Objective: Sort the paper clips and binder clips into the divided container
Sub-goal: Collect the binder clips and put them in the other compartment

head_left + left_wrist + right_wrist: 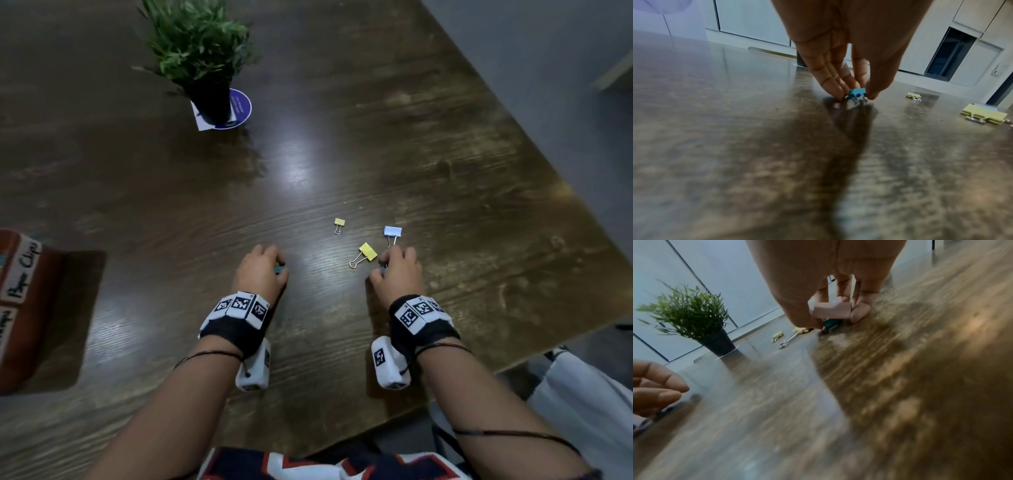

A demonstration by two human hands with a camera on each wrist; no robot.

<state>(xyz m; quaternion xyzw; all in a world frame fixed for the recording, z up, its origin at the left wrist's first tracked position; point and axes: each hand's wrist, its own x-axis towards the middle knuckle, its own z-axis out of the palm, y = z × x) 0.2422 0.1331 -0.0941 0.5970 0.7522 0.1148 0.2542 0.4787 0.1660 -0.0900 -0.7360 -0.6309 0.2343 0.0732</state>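
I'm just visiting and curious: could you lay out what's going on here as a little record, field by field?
Setting: dark wooden table
Left hand: pinches a small teal binder clip at the tabletop
Right hand: grips a pink binder clip; a darker clip beneath it is too blurred to identify
Loose clips: small yellow binder clip, larger yellow binder clip, blue binder clip
Container: at the left edge, one label reads "Paper Clips"
Other: potted plant at the far side
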